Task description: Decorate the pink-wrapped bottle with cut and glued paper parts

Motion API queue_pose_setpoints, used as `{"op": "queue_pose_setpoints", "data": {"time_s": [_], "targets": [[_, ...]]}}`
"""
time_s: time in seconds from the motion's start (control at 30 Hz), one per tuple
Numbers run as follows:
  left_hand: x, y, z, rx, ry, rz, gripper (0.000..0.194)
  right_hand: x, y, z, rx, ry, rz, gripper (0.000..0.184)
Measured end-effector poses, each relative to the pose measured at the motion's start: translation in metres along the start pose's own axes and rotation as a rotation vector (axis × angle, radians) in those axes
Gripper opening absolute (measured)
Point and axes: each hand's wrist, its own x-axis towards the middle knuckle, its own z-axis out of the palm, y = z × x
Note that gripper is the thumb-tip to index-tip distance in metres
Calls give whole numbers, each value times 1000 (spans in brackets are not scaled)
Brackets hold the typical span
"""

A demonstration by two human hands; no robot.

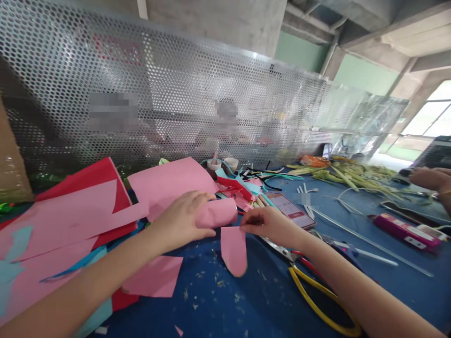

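Observation:
My left hand is wrapped round a rolled tube of pink paper that lies sideways just above the blue table. My right hand pinches the top edge of a rounded pink paper strip, which hangs down from the tube's right end onto the table. The two hands are close together, a few centimetres apart. Yellow-handled scissors lie under my right forearm.
Large pink sheets and a red sheet cover the left. A phone lies beyond my right hand. A pink box and green stalks sit at the right, near another person's hand. A perforated metal screen backs the table.

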Motion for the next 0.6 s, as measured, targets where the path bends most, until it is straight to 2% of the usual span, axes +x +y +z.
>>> {"op": "queue_pose_setpoints", "data": {"time_s": [0.07, 0.17, 0.27, 0.43, 0.6], "targets": [[-1, -3, 8, 62, -32, 49, 63, 3, 1, 8, -14, 34, -41, 8], [0, -8, 11, 48, -63, 89, 55, 6, -2, 16, -65, 114, -90, 9], [3, -13, 6, -64, -108, 44, 56, 4, -7, 16, -127, 177, -122, 11], [4, -18, -8, -170, -235, -76, 70, -4, -13, 13, -176, 211, -167, 9], [3, -17, -10, -59, -221, 13, 59, -6, -12, 16, -207, 227, -246, 8]]}}
